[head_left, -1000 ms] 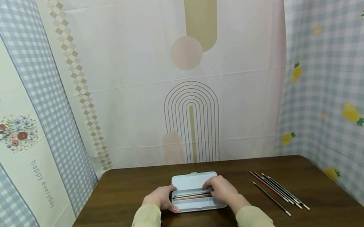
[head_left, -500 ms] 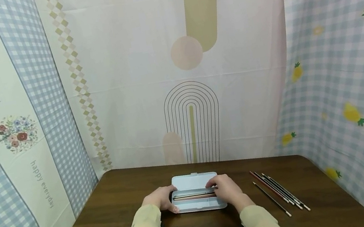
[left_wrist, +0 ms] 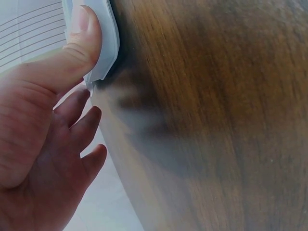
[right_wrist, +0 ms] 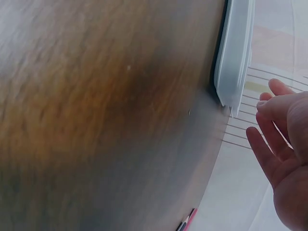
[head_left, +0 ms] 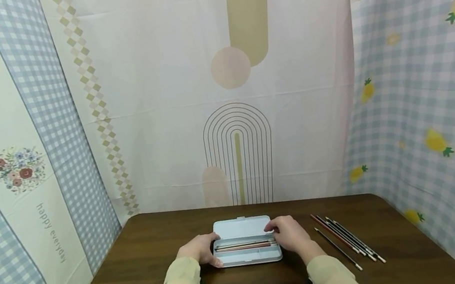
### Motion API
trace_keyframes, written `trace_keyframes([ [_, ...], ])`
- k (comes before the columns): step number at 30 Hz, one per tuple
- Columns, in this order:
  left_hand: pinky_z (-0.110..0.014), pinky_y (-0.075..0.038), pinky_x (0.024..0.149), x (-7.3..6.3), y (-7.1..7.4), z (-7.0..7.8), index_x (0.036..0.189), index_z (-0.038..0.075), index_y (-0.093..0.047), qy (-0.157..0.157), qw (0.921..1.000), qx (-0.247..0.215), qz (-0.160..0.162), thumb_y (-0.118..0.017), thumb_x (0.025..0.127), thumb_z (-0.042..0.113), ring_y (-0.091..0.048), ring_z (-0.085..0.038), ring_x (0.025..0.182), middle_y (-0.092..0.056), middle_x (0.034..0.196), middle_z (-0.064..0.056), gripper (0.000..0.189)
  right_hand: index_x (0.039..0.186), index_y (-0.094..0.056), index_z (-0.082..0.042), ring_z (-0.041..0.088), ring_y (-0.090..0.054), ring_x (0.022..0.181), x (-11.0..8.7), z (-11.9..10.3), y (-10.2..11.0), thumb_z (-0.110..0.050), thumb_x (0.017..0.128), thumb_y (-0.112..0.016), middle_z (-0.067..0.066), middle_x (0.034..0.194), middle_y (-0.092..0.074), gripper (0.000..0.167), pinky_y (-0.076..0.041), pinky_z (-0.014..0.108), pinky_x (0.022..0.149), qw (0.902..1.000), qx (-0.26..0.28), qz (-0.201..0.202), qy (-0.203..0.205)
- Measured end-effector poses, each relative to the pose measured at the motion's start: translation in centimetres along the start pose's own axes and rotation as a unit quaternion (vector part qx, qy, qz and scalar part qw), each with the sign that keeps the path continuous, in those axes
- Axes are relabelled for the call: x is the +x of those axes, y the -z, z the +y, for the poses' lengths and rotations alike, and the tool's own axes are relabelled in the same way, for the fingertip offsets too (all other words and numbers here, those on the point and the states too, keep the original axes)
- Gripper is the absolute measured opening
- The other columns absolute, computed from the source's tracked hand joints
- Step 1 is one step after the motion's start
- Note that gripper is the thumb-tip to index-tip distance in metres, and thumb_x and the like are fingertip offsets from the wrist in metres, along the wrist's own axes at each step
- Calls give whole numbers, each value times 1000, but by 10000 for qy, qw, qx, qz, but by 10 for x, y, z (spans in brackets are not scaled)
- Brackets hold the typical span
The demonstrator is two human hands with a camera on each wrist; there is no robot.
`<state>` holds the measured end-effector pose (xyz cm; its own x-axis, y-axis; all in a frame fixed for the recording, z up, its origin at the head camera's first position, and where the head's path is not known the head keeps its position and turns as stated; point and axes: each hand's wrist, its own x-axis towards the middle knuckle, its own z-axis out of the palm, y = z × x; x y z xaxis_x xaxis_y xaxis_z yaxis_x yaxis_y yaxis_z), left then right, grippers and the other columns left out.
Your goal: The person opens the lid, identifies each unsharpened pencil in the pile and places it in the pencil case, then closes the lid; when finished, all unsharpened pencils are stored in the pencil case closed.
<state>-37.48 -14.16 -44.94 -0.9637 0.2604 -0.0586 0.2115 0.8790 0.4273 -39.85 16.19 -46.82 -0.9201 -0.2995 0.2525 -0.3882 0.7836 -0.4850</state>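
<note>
A pale blue pencil case (head_left: 261, 261) lies with its lid (head_left: 242, 227) folded back on the table. Several pencils (head_left: 245, 246) lie side by side in its rear part. My left hand (head_left: 198, 250) grips the case's left end, thumb on the front corner and fingers toward the back. In the left wrist view, the thumb (left_wrist: 79, 45) presses on the end of the case. My right hand (head_left: 291, 233) is at the case's right end, its fingers loosely bent. Nothing shows between those fingers (right_wrist: 260, 144) in the right wrist view.
To the right, several dark and red pencils (head_left: 348, 237) with white ends lie in a loose bunch on the brown wooden table (head_left: 156, 230). One pencil (head_left: 337, 248) lies a little apart from them. Patterned cloths (head_left: 151, 125) hang behind and on both sides.
My right hand has moved right, from over the pencils in the case to its right end, uncovering the pencils' right ends. The left hand keeps its grip. The head view has shifted slightly.
</note>
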Motion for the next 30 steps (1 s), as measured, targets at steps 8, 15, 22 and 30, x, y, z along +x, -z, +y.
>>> trace_keyframes([
  [8, -57, -47, 108, 29, -23, -28, 145, 15, -64, -134, 9997, 196, 43, -102, 68, 37, -60, -32, 128, -66, 141, -13, 88, 104, -83, -12, 22, -66, 95, -6, 14, 7, 4, 97, -69, 4, 108, -77, 23, -58, 52, 93, 9998, -35, 106, -171],
  [15, -56, -48, 108, 20, -16, -20, 143, 13, -64, -122, 9998, 98, 97, -102, 71, 33, -61, -32, 127, -66, 140, -14, 84, 107, -83, -13, 23, -68, 102, -16, 33, 20, 5, 97, -68, 2, 110, -76, 25, -58, 52, 93, 9990, -121, 275, -332],
  [22, -57, -48, 108, -5, 2, 5, 143, 10, -65, 3, 9999, 54, 99, -101, 74, 20, -62, -34, 126, -67, 138, -15, 78, 109, -82, -11, 27, -70, 106, -26, 54, 35, 4, 97, -68, 4, 110, -77, 24, -57, 54, 94, 9976, -273, 446, -447],
  [30, -54, -49, 107, -5, 1, 5, 143, 8, -64, -39, 10000, 84, 34, -101, 75, 21, -62, -32, 123, -68, 136, -13, 79, 111, -81, -7, 34, -70, 111, -42, 74, 54, 6, 97, -69, 8, 113, -77, 23, -56, 56, 95, 9976, -286, 427, -454],
])
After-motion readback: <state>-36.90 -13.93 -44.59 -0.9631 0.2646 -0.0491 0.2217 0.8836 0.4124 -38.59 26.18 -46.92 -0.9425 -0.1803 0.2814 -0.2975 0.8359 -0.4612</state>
